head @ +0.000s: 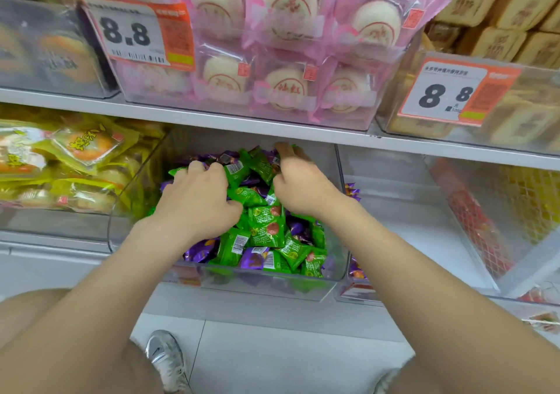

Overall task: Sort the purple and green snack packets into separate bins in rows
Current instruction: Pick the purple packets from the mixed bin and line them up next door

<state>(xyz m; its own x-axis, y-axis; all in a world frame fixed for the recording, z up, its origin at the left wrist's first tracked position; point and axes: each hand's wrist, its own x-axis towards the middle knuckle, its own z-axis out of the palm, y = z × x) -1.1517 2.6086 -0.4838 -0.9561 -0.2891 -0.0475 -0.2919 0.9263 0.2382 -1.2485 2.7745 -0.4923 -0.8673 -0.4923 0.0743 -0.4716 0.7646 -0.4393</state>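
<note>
A clear plastic bin (260, 287) on the lower shelf holds a mixed heap of green snack packets (266, 227) and purple snack packets (200, 251). Both my hands are down in the heap. My left hand (197, 200) lies palm down on the left side, its fingers curled over green packets at the back left. My right hand (300, 181) reaches into the back right of the heap, its fingertips buried among green and purple packets. A clear bin (403, 181) to the right holds a few purple packets (353, 192) along its left wall.
Yellow pastry packs (69, 163) fill the bin on the left. A bin with red-netted goods (491, 227) stands at far right. The shelf above (242, 122) overhangs the bins, carrying pink bun packs (272, 60) and price tags. My shoe (166, 360) is on the floor below.
</note>
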